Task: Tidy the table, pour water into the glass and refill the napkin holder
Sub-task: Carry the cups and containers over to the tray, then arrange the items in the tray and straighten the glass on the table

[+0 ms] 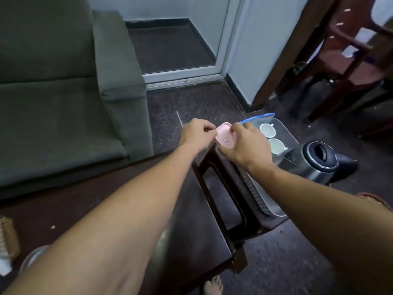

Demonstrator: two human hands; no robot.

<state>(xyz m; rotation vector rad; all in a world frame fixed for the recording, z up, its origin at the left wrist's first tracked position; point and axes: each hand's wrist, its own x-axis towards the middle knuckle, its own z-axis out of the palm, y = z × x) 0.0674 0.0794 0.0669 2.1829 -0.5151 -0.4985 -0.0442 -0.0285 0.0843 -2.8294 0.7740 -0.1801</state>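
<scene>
Both my hands hold a small pink packet point(225, 135) with a little printed label, above the far end of the dark wooden table point(119, 201). My left hand point(198, 134) pinches its left edge. My right hand point(244, 143) grips its right side from above and covers part of it. A steel kettle point(314, 161) with a black lid stands to the right, beside a metal tray point(282, 129) that bears two white cups point(267, 130). A glass point(32, 259) shows at the lower left, mostly hidden by my left arm.
A grey-green sofa point(63, 99) fills the left. A woven napkin holder point(8, 233) sits at the left edge. A dark stool frame point(225, 188) stands under my hands. Wooden chairs point(344, 56) are at the upper right. A bare foot point(213, 286) is on the floor below.
</scene>
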